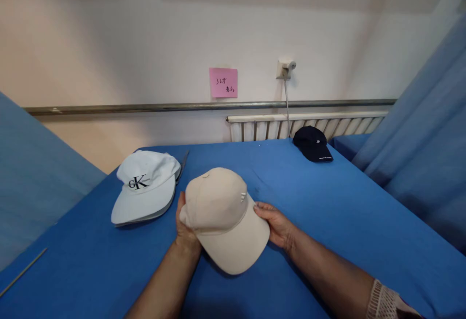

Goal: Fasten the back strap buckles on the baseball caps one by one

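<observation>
A beige baseball cap [218, 205] is held between my two hands above the blue-covered table [291, 270], its brim pointing toward me and to the right. My left hand [185, 229] grips the cap's left side near the back edge, most of its fingers hidden behind the crown. With the thumb on top, my right hand [274, 224] pinches the brim's right edge. Left of my hands lie light blue-white caps [145, 188], apparently stacked, the top one marked with black "CK"-like letters. At the far right corner rests a dark navy cap [311, 143].
A thin stick [24, 271] lies at the table's left edge. Behind the table are a wall rail [163, 108], a radiator [262, 129] and a plugged-in cord [287, 95]. A pink note [223, 82] sticks to the wall. Blue curtains [429, 139] hang on both sides.
</observation>
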### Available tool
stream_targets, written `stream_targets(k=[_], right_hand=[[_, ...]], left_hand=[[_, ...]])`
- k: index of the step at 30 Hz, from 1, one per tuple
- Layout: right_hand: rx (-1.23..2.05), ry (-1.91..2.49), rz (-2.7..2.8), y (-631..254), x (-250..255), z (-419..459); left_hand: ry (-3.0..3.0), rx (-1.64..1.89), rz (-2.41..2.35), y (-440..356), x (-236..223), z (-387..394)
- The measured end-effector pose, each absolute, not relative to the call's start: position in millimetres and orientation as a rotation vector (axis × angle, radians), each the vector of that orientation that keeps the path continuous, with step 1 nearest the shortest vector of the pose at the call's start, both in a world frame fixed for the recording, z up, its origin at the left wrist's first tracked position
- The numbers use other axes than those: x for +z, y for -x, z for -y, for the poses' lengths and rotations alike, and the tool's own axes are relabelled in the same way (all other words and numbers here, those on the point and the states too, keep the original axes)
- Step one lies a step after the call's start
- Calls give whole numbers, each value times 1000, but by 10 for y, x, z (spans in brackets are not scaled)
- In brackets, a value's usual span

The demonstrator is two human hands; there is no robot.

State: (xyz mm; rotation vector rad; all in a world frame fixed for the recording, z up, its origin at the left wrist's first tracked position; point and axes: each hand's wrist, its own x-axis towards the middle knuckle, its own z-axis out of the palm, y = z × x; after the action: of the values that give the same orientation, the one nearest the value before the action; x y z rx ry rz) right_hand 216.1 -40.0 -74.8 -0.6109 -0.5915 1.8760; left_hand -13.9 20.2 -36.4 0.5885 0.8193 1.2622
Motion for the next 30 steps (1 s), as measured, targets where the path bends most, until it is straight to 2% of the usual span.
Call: stream_targets(k=[5, 11, 21, 30], right_hand=[[1624, 586, 449, -2321, -781, 256], [1509, 578, 399, -2366, -792, 172], [1554, 589, 549, -2375, -768, 197], [1341, 497, 301, -2941, -658, 23]], left_hand=[[-274, 1196, -434, 15, -251, -339], [-474, 811, -581, -463, -413, 19], [-414, 1031, -772, -537, -388, -10], [-404, 941, -776, -430, -397, -118]])
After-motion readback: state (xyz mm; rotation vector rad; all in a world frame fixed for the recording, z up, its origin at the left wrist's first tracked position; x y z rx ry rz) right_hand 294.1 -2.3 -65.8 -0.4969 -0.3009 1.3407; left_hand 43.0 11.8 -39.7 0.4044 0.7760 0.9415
